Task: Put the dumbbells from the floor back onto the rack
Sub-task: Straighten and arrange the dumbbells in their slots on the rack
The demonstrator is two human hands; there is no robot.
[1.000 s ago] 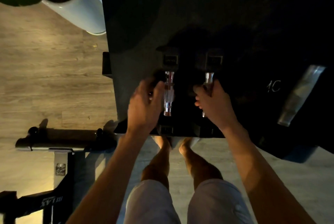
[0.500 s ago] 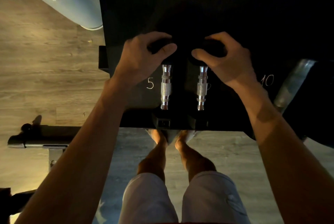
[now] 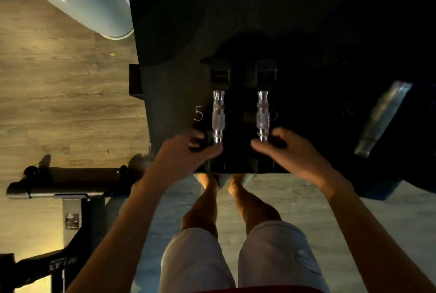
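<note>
Left hand (image 3: 186, 154) fingers curled round left dumbbell (image 3: 218, 115), right hand (image 3: 291, 154) fingers round right dumbbell (image 3: 262, 115), black heads lost in shadow

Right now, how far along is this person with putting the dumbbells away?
Looks done: the left dumbbell and right dumbbell lie side by side on the dark rack, beside a chalked 5. In hand: the left hand and right hand each grip a near end. Left: probably just letting go; no dumbbell shows on the visible floor.
</note>
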